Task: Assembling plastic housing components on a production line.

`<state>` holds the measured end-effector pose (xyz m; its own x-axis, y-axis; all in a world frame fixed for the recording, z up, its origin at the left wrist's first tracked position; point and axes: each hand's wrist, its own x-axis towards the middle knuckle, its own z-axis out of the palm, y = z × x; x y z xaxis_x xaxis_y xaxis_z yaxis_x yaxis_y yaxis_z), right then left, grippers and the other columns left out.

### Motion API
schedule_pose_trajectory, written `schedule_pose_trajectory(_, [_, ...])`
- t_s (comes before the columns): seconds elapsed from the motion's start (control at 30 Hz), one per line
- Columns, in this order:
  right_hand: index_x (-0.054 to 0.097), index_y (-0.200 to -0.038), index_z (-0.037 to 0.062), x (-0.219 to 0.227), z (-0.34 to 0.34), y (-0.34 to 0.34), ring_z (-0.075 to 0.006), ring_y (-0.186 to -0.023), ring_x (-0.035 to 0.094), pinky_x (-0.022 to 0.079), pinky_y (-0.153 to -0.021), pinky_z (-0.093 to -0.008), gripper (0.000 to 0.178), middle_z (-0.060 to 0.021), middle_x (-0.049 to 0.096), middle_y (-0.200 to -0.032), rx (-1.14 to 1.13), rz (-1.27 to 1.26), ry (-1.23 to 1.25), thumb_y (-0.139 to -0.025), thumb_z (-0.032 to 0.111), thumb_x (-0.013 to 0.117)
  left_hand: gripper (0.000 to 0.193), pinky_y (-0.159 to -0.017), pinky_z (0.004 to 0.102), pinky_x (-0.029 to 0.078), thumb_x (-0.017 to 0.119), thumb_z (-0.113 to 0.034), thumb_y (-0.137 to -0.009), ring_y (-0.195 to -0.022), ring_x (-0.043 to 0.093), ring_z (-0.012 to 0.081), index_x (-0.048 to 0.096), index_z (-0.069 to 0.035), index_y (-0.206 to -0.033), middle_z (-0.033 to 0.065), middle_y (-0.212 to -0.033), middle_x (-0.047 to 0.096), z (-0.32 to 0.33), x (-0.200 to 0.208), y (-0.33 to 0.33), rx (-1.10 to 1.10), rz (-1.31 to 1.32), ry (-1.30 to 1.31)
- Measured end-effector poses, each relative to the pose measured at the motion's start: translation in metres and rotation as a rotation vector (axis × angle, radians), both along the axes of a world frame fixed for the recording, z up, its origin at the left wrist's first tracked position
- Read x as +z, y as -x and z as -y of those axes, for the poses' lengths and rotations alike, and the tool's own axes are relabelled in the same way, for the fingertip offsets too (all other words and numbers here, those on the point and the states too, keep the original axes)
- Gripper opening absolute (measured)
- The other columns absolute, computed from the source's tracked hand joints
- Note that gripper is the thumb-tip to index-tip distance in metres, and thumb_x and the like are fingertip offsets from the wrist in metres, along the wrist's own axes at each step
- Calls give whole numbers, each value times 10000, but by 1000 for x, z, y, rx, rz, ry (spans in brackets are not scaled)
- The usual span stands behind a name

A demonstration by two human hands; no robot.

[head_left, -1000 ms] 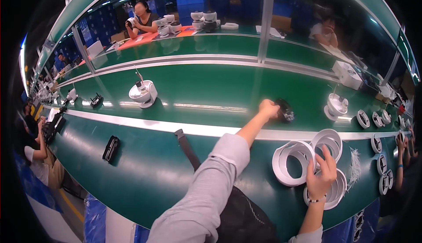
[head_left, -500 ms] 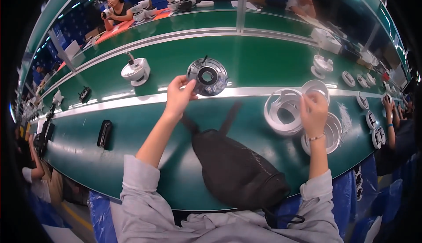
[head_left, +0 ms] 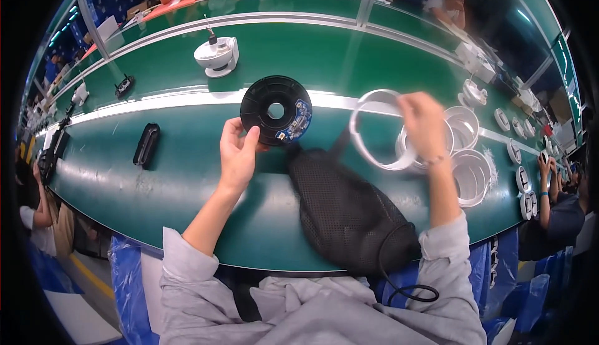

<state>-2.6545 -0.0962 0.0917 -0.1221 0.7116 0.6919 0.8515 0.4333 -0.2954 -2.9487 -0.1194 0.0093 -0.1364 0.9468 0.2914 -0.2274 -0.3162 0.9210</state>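
Note:
Between the thumb and fingers of my left hand (head_left: pixel 239 158), a round black disc (head_left: pixel 259 105) is held by its lower left edge. It has a hole in the middle and a blue circuit board (head_left: pixel 301 120) on its right side. My right hand (head_left: pixel 423 123), a little blurred, is closed on a thin white ring (head_left: pixel 355 133), gripped at the ring's right side and held up tilted. Beyond that hand, several white plastic rings (head_left: pixel 470 179) sit on the green table, partly hidden by it.
A black mesh bag (head_left: pixel 349 211) with a cord lies in front of me. A black oblong part (head_left: pixel 146 145) lies to the left. A white device (head_left: pixel 217 57) stands farther back, another white unit (head_left: pixel 473 94) to the right. People sit along both sides and across.
The disc has turned over, so its circuit board side shows. My right hand has brought the white ring up and leftward from the other rings. The view has shifted.

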Motion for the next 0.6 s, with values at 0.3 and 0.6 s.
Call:
schedule_pose_trajectory(0.3, [584,-765,-33,-82,-29,37,-357,-804,551,444,-753,-404,286,-225,571,-839,-246,353,558,-696,244,570,215,-607,247,505,467,-76,-853,-777,561,136,372,14,-1024,95,-958,495,11,-13,18,47,3,26])
schedule_pose_trajectory(0.6, [235,-1263,-42,-70,-13,74,-408,-1211,213,225,-996,-425,1044,-293,223,-1282,197,359,605,-527,525,711,266,-745,335,522,469,17,-815,-889,541,202,337,26,-1045,121,-1024,430,14,-20,23,-65,118,87])
